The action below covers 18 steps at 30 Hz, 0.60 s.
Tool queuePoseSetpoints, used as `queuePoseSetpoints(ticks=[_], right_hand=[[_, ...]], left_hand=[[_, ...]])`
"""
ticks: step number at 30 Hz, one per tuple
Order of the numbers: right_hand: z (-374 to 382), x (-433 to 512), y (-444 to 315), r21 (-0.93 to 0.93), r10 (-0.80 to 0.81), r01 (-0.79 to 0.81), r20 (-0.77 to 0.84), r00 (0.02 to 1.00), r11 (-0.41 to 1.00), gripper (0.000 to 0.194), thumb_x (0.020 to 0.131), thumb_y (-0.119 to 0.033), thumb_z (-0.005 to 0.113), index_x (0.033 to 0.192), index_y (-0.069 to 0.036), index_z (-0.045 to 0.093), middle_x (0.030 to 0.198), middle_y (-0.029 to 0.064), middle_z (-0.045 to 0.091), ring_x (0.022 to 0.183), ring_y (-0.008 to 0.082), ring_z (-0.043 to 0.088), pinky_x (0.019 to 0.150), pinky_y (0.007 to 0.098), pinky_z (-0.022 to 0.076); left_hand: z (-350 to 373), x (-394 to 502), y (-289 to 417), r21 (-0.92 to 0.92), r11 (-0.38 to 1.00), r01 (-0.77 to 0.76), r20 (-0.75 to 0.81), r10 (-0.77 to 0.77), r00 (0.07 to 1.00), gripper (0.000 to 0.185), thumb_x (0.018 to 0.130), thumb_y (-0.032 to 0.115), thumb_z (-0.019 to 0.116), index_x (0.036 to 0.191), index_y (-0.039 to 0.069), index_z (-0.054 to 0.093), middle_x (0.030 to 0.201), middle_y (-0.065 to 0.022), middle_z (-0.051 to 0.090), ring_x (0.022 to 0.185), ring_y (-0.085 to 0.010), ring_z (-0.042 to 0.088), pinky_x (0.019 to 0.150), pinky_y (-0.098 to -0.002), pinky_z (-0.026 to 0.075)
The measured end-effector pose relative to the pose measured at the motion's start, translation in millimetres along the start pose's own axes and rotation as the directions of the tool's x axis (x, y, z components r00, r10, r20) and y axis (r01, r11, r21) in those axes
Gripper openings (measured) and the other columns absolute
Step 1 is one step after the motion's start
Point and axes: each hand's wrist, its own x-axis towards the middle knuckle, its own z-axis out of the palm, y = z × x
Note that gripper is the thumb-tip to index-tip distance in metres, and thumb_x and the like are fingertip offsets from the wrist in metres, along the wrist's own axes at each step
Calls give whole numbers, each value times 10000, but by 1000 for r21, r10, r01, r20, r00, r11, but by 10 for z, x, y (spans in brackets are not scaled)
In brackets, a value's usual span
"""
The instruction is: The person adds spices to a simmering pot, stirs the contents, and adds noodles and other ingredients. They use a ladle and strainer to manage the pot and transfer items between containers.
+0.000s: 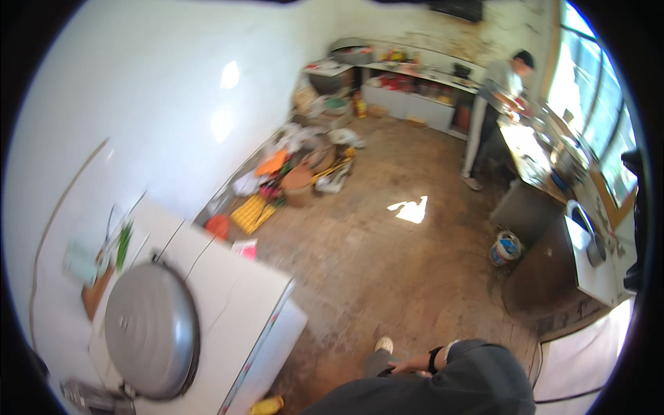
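Note:
Low in the picture, my right hand (410, 364) is held in front of my body, with a black band (432, 360) on the wrist and a dark grey sleeve (482, 371) above it. Something small and dark shows at its fingertips, too blurred to name. Whether the hand grips it I cannot tell. My left hand is out of view. Beyond the hand, a light-coloured shoe (384, 344) stands on the brown floor (358, 290). To the left is a white-topped counter (233, 295) bearing a large round metal lidded pan (150, 329).
A person (498, 98) stands at the far-right worktop (524, 148) by the window. A bucket (505, 249) stands beside the right-hand stove block (544, 270). Bags, a clay-coloured pot (299, 184) and a yellow tray (252, 213) clutter the floor along the left wall.

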Motion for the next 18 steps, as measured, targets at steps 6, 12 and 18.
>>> queuePoseSetpoints(ticks=[6,12,18], right_hand=[[-1089,-223,629,581,12,-48,65,998,812,735,834,-606,378,1388,-145,236,1416,155,225,1274,349,275,993,488,279],[-2247,-232,1030,475,-196,383,-397,897,792,792,815,-657,353,1366,-91,289,1406,153,275,1260,332,319,995,420,311],[-3572,111,875,573,-212,253,-139,967,779,803,800,-659,401,1318,-46,363,1351,176,355,1234,308,369,977,387,339]], left_hand=[[301,887,1924,239,970,-35,126,5,992,709,759,447,627,1186,-91,452,1007,-155,621,931,-252,592,777,-340,467],[836,1782,3197,389,920,-58,416,-119,902,745,751,465,633,1195,-101,440,1007,-155,622,931,-252,593,774,-336,468],[1532,3470,4573,542,823,-171,667,-298,682,781,743,483,639,1203,-112,429,1006,-156,623,932,-252,595,771,-331,470]])
